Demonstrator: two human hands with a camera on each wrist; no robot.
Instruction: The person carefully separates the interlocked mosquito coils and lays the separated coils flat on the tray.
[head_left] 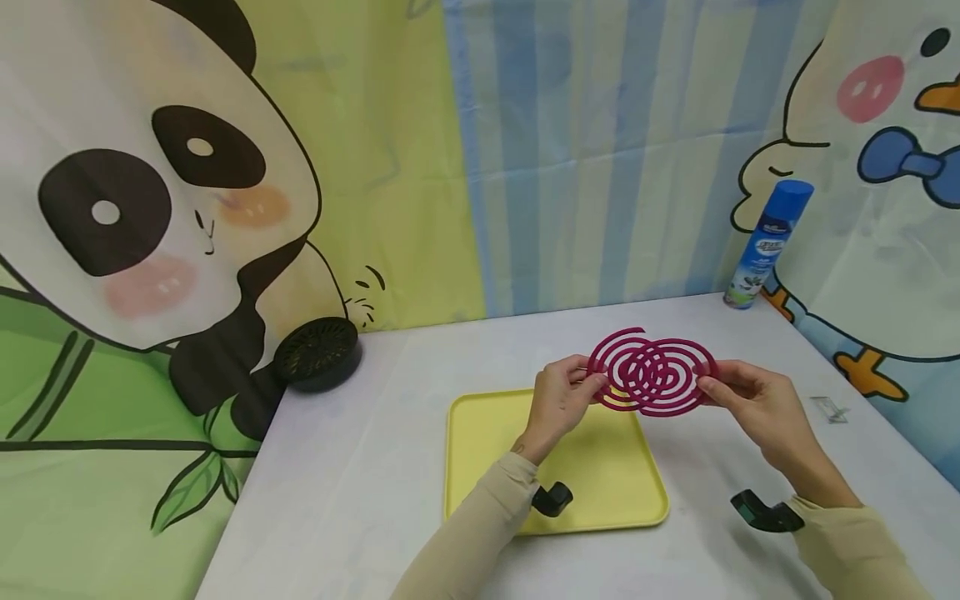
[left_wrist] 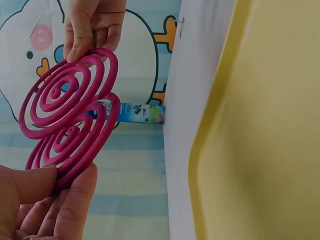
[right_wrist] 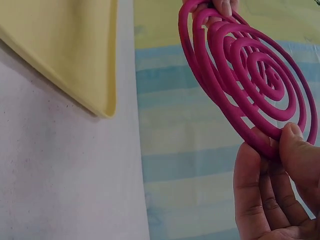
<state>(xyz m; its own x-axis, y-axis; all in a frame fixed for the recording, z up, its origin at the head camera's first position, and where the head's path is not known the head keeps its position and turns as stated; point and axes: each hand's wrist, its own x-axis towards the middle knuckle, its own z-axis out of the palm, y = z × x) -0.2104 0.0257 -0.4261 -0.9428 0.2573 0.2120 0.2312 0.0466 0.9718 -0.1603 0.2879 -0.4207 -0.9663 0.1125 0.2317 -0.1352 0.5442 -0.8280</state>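
Observation:
Two magenta mosquito coils overlap in the air above the far right part of a yellow tray (head_left: 607, 475). My left hand (head_left: 558, 400) pinches the outer edge of the left coil (head_left: 617, 336) between thumb and fingers. On the other side, my right hand (head_left: 768, 412) holds the right coil (head_left: 678, 341) by its outer rim, thumb on the near face. The left wrist view shows the right-hand coil (left_wrist: 35, 134) partly covering the left-hand one. In the right wrist view the coils' rings cross; whether they are interlocked I cannot tell.
A black round holder with a slotted top (head_left: 318, 354) stands at the table's back left. The blue spray can (head_left: 767, 246) is at the back right, by the printed curtain. A small metal stand (head_left: 830, 409) lies on the white table (head_left: 360, 500), right of my right hand.

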